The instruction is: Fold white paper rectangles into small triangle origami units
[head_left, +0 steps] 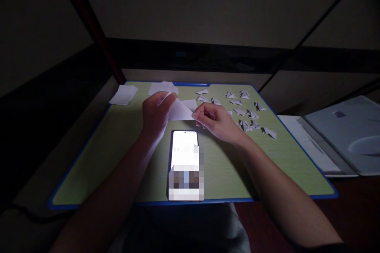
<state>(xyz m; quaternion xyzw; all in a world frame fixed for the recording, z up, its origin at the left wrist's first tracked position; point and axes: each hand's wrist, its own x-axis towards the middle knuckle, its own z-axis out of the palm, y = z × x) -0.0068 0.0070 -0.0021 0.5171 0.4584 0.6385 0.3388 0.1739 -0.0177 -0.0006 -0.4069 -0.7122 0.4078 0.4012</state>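
My left hand (154, 114) and my right hand (217, 121) hold a small white sheet of paper (180, 111) between them, a little above a green table top with a blue rim (97, 134). The left hand's fingers pinch the sheet's upper left corner, and the right hand's fingertips pinch its lower right edge. Just below the hands a lit phone (184, 154) lies flat on the table. Several small folded white paper pieces (246, 112) are scattered to the right of my right hand.
Loose white paper slips lie at the table's far left corner (123, 95) and far middle (162, 87). A grey flat object (350, 134) sits beside the table at the right. The room is dark, with a dark red post (89, 23) behind the table.
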